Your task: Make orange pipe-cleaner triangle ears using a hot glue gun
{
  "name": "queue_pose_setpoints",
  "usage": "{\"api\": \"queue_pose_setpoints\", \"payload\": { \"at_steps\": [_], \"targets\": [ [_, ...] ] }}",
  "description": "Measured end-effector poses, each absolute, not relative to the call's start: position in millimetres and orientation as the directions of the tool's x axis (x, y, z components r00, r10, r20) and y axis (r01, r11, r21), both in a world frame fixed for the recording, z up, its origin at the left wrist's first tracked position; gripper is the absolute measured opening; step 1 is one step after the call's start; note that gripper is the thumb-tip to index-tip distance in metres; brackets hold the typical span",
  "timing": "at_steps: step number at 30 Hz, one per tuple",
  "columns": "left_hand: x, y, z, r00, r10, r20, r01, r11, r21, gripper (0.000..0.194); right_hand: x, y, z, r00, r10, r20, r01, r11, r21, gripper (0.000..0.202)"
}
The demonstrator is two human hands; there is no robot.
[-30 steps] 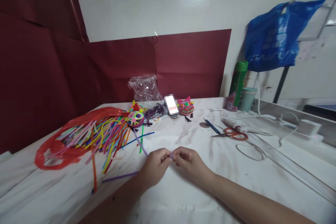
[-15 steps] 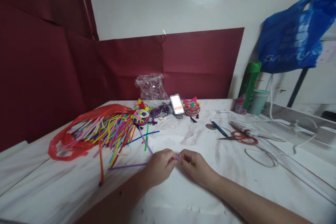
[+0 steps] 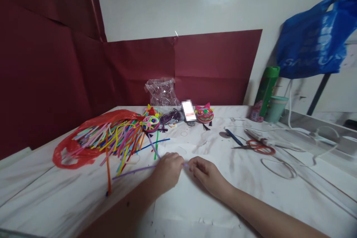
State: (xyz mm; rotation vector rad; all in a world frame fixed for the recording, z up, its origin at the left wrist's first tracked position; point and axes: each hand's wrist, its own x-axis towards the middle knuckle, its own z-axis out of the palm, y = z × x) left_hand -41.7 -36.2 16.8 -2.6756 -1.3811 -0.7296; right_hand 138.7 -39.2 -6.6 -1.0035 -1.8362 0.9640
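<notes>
Purple pipe cleaner point(image 3: 134, 171) pinched between both hands low on the white tabletop point(image 3: 69, 200), long tail trailing off to the left over the cloth. Left hand point(image 3: 168, 169) curled with thumb and fingers closed on the stem. Right hand point(image 3: 206, 173) pinching the short lilac end point(image 3: 185, 164) just beside the left fingertips, knuckles nearly touching. Both forearms resting on the tabletop.

Further back on the left, red plastic bag point(image 3: 83, 145) lying open with a spill of many-coloured pipe cleaners point(image 3: 117, 137) fanned out of it, one orange stem point(image 3: 107, 171) reaching toward the near edge. At the mouth of the spill, small round cat-face ornament point(image 3: 151, 122); a second pink one point(image 3: 204, 114) beyond, near a crumpled clear bag point(image 3: 161, 92) against the dark red wall paper. To the right, well apart from the hands, red-handled scissors point(image 3: 256, 147), blue pen point(image 3: 233, 137), loop of white cord point(image 3: 279, 167), green bottle point(image 3: 266, 89) beside a teal cup point(image 3: 276, 108), blue plastic bag point(image 3: 315, 44) hanging above
</notes>
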Motion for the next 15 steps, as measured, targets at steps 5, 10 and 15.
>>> {"api": "queue_pose_setpoints", "payload": {
  "at_steps": [5, 10, 15],
  "targets": [
    [-101, -2, 27, 0.229, 0.896, 0.38, 0.972, -0.232, -0.038, 0.023, 142, -31, -6, -0.327, 0.902, 0.283, 0.369, 0.397, -0.84, 0.015],
    [-122, 21, 16, 0.106, 0.946, 0.307, 0.993, -0.117, 0.018, 0.036, 141, -29, -1, -0.338, 0.905, 0.26, 0.428, 0.394, -0.814, 0.017],
    [-114, 29, 12, 0.06, 0.862, 0.504, 0.969, -0.172, 0.179, 0.032, 142, -26, -4, -0.342, 0.908, 0.243, 0.383, 0.371, -0.846, 0.017]
  ]
}}
